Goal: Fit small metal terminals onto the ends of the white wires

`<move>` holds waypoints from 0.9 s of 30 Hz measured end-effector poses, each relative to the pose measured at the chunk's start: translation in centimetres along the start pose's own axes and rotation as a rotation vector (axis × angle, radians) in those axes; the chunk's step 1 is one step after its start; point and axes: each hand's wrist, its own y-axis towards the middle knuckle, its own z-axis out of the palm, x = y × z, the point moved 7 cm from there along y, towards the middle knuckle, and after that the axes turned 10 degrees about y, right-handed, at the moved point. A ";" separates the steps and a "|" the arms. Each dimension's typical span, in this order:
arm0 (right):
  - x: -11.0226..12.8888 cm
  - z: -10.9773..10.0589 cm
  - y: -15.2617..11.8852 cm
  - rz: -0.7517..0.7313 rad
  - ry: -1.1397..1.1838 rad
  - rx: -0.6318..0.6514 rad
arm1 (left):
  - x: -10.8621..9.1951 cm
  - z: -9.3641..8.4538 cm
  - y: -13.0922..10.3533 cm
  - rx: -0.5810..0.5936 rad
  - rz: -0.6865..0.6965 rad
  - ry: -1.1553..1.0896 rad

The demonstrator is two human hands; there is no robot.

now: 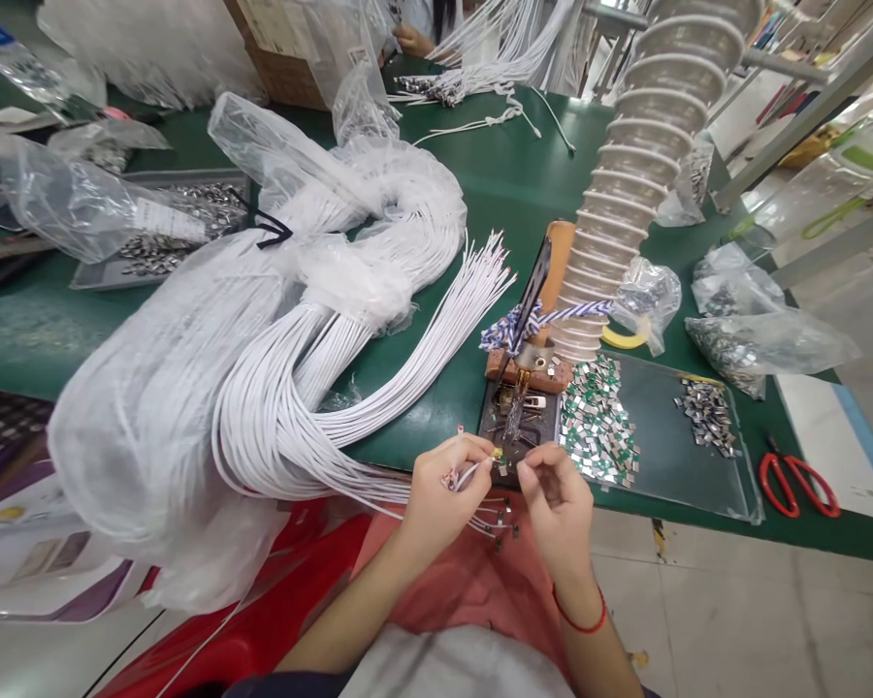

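My left hand [442, 490] is closed around the ends of a few white cables [468, 477]. Just past its fingertips is a tiny green and metal connector board [502, 463], close to the front of a soldering fixture [518, 412]. My right hand [559, 494], with a red cord on its wrist, pinches thumb against forefinger beside that board; what it grips is too small to make out. Below the hands hang cable ends with small connectors [501, 528] over my lap. A large bundle of white cables [276, 417], partly wrapped in clear plastic, curves in from the left.
Loose connector boards [598, 419] cover part of a flat tray [680, 475], with metal connector shells [705, 415] at its right. Red-handled scissors [798, 485] lie beyond. A ribbed clear hose [647, 145] rises behind the fixture. Another person's hand [413, 41] shows across the table.
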 end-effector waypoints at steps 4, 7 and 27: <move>-0.6 0.4 -0.4 0.133 0.018 0.088 | 0.5 0.2 -0.4 0.026 -0.025 0.012; -1.1 0.6 -0.4 0.180 -0.011 0.126 | 0.8 0.4 -0.6 0.036 -0.038 -0.009; 1.0 0.1 0.4 0.062 -0.034 0.319 | 0.5 1.0 -0.8 0.384 -0.081 -0.189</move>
